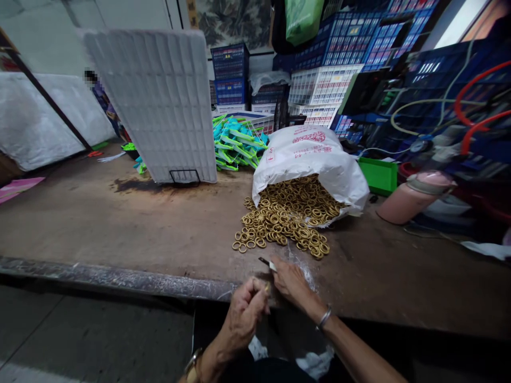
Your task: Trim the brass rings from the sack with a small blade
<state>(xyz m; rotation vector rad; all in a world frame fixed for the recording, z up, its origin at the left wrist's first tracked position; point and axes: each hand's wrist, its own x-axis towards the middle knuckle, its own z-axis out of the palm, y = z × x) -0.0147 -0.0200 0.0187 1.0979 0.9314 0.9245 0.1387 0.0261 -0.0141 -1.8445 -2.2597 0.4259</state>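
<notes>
My left hand (245,314) is closed in a pinch at the table's front edge, with a small brass-coloured piece, apparently a ring, at its fingertips. My right hand (291,282) is closed around a small blade or tool (266,262) whose dark tip points left, just beside the left hand. A few hand-widths beyond them lies a heap of brass rings (287,218) spilling out of a white sack (309,157) lying on its side. A bracelet is on my right wrist and a watch on my left.
A white moulded tray (159,101) stands upright at the back of the worn wooden table (120,223). Green and blue plastic parts (235,143), stacked blue and white crates (319,85), a green bin (379,175), a pink flask (415,194) and hoses crowd the back and right. Another person stands behind the tray.
</notes>
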